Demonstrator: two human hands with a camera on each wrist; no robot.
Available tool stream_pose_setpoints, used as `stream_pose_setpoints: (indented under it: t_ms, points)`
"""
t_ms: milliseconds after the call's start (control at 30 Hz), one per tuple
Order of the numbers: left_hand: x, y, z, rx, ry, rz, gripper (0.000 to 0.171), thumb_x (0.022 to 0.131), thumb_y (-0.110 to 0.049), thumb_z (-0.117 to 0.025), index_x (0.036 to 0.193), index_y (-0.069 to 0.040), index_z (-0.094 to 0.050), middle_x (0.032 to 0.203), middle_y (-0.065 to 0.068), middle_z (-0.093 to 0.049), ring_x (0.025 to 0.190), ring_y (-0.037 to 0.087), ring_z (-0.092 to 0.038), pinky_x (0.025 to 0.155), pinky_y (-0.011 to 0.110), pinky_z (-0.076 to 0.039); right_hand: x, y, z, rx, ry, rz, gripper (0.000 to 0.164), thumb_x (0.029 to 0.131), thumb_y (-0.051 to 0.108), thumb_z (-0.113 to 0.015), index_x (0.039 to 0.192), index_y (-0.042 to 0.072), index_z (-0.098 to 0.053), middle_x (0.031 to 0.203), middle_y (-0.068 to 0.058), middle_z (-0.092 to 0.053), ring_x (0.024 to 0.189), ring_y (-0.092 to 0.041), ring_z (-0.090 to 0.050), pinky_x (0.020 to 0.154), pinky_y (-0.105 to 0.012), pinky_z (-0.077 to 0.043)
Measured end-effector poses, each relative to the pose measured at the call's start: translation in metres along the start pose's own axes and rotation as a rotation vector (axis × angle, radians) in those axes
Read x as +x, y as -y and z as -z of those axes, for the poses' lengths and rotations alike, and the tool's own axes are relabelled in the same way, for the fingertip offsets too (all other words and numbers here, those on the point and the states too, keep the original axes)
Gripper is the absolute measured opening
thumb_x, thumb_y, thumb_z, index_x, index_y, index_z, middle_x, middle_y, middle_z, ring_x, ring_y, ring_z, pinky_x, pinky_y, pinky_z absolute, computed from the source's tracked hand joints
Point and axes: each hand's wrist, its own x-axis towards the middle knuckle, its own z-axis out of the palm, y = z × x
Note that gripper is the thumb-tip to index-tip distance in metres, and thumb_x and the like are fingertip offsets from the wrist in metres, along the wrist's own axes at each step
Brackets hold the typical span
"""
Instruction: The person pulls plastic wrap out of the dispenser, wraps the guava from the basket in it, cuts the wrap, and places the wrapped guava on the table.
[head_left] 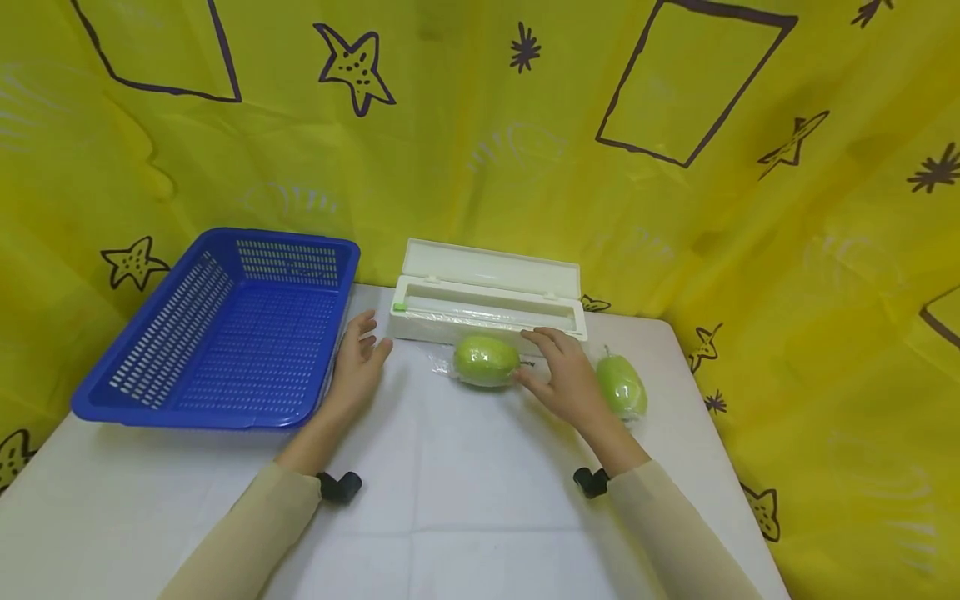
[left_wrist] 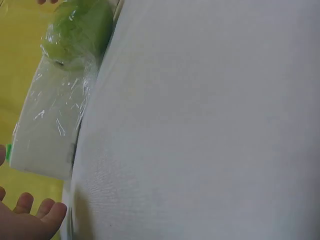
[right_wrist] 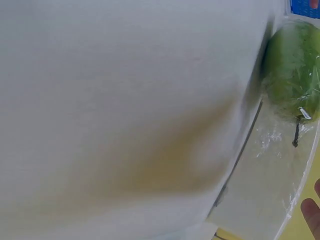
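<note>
A green pear-like fruit (head_left: 486, 361) with a dark stem lies in clear plastic film before a white cling-film dispenser box (head_left: 487, 333). In the right wrist view, film surrounds the fruit (right_wrist: 292, 70) around its stem. My right hand (head_left: 566, 377) hovers at the fruit's right side, fingers loosely bent; whether the thumb touches film I cannot tell. My left hand (head_left: 356, 362) is held apart to the left, between fruit and basket, with fingers spread and nothing in them. In the left wrist view, loose film (left_wrist: 65, 105) stretches from the fruit in front of the box.
The dispenser's lid (head_left: 491, 268) stands raised, and a green slider (head_left: 400, 307) sits at its left end. Right of my right hand lies a second film-covered green fruit (head_left: 621, 385). A blue plastic basket (head_left: 225, 421) occupies the left side. Behind the white table hangs a yellow curtain (head_left: 450, 150).
</note>
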Motion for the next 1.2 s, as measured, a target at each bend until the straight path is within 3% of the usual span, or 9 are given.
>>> stream_pose_setpoints:
  t_ms: [100, 300, 433, 600, 867, 1067, 1200]
  points:
    - [0.01, 0.009, -0.001, -0.074, -0.011, 0.048, 0.06, 0.098, -0.006, -0.058, 0.152, -0.004, -0.031, 0.148, 0.028, -0.04, 0.133, 0.047, -0.042, 0.113, 0.053, -0.036, 0.009, 0.003, -0.001, -0.004, 0.004, 0.019, 0.062, 0.088, 0.039, -0.075, 0.14, 0.013, -0.054, 0.139, -0.013, -0.054, 0.129, -0.035, -0.049, 0.106, -0.052, -0.043]
    - [0.026, 0.02, -0.005, -0.128, 0.025, 0.066, 0.06, 0.097, -0.005, -0.061, 0.151, -0.004, -0.035, 0.147, 0.026, -0.042, 0.131, 0.045, -0.046, 0.109, 0.052, -0.042, 0.038, 0.019, -0.007, 0.022, 0.008, 0.062, 0.054, 0.09, 0.036, -0.074, 0.135, 0.011, -0.059, 0.135, -0.01, -0.058, 0.127, -0.032, -0.051, 0.105, -0.049, -0.044]
    - [0.036, 0.023, -0.006, -0.132, 0.053, 0.073, 0.059, 0.096, -0.004, -0.062, 0.15, -0.005, -0.038, 0.145, 0.026, -0.046, 0.13, 0.043, -0.049, 0.106, 0.05, -0.045, 0.063, 0.034, -0.013, 0.03, 0.046, 0.086, 0.048, 0.092, 0.035, -0.072, 0.133, 0.013, -0.06, 0.134, -0.007, -0.06, 0.126, -0.029, -0.054, 0.106, -0.046, -0.045]
    - [0.044, 0.022, -0.007, -0.068, 0.08, 0.066, 0.056, 0.095, -0.007, -0.066, 0.147, -0.004, -0.043, 0.136, 0.026, -0.054, 0.123, 0.042, -0.056, 0.102, 0.049, -0.049, 0.093, 0.054, -0.02, 0.021, 0.121, 0.096, 0.039, 0.094, 0.033, -0.069, 0.128, 0.015, -0.064, 0.129, -0.003, -0.062, 0.123, -0.026, -0.056, 0.103, -0.043, -0.047]
    - [0.051, 0.02, -0.007, -0.029, 0.062, 0.064, 0.054, 0.095, -0.018, -0.069, 0.144, -0.009, -0.047, 0.133, 0.023, -0.056, 0.117, 0.041, -0.061, 0.095, 0.05, -0.053, 0.134, 0.081, -0.036, 0.006, 0.216, 0.135, 0.03, 0.097, 0.029, -0.066, 0.124, 0.016, -0.067, 0.125, -0.001, -0.067, 0.111, -0.021, -0.065, 0.096, -0.037, -0.052]
    - [0.054, 0.021, -0.009, -0.037, 0.034, 0.016, 0.055, 0.094, -0.011, -0.07, 0.144, -0.009, -0.047, 0.136, 0.022, -0.055, 0.117, 0.042, -0.061, 0.097, 0.045, -0.053, 0.16, 0.095, -0.054, 0.021, 0.298, 0.127, 0.026, 0.097, 0.022, -0.066, 0.122, 0.016, -0.07, 0.121, 0.0, -0.07, 0.106, -0.02, -0.067, 0.091, -0.034, -0.053]
    - [0.054, 0.021, -0.011, -0.07, 0.022, 0.008, 0.054, 0.092, -0.007, -0.071, 0.142, -0.008, -0.049, 0.134, 0.022, -0.056, 0.113, 0.042, -0.063, 0.095, 0.043, -0.055, 0.172, 0.103, -0.065, -0.029, 0.349, 0.117, 0.026, 0.096, 0.022, -0.066, 0.122, 0.017, -0.071, 0.116, 0.001, -0.071, 0.106, -0.018, -0.066, 0.09, -0.035, -0.053]
